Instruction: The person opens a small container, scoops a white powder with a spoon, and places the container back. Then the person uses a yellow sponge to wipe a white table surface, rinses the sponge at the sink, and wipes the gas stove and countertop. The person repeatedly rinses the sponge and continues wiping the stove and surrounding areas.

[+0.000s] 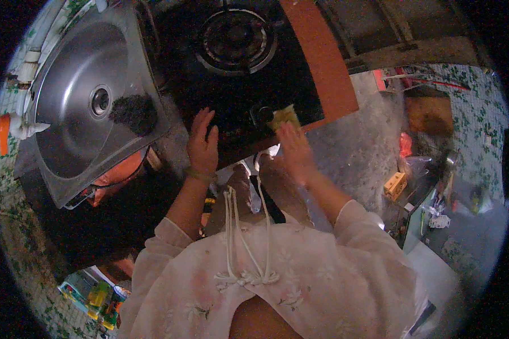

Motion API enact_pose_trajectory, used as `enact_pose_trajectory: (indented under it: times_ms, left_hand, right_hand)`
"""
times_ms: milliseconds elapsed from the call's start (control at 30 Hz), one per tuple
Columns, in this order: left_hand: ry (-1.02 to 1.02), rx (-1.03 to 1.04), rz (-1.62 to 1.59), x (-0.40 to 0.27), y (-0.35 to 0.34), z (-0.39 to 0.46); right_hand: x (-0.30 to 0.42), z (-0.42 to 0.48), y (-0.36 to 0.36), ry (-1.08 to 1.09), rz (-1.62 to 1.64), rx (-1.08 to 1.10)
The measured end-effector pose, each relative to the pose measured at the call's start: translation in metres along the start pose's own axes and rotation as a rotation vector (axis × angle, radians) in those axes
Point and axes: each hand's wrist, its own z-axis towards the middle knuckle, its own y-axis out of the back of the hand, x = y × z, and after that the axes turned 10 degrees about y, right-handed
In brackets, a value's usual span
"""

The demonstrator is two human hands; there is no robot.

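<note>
A black gas cooktop (182, 59) lies before me, with a round burner (236, 38) at its far side and a control knob (261, 115) near its front edge. My right hand (295, 148) presses a yellowish sponge or cloth (287, 118) onto the front right part of the cooktop, just beside the knob. On the left front corner, my left hand (203, 142) rests with its fingers apart and nothing in it. A bracelet circles the left wrist.
Left of the cooktop is a stainless steel sink (148, 91) with a dark mesh-like clump (135, 114) near its drain (100, 101). An orange-handled tap (3, 133) juts from the wall. An orange-brown board (322, 55) edges the cooktop's right side. A small box (394, 185) stands farther right.
</note>
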Motion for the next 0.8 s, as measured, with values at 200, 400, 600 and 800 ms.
enact_pose_trajectory:
  times_ms: [200,400,600,800]
  left_hand:
    - [-0.023,0.024,-0.015,-0.006,-0.011,0.006]
    - [-0.054,0.021,-0.016,-0.005,-0.019,0.011]
    - [-0.072,-0.007,0.014,-0.035,-0.028,0.017]
    - [-0.136,-0.051,0.010,-0.081,-0.059,0.022]
  right_hand:
    - [-0.069,0.041,0.024,0.204,0.171,-0.221]
    - [-0.078,0.098,0.027,0.411,0.424,-0.151]
    - [-0.072,0.120,0.046,0.405,0.265,-0.150]
    - [-0.116,0.122,0.037,0.290,0.120,-0.342]
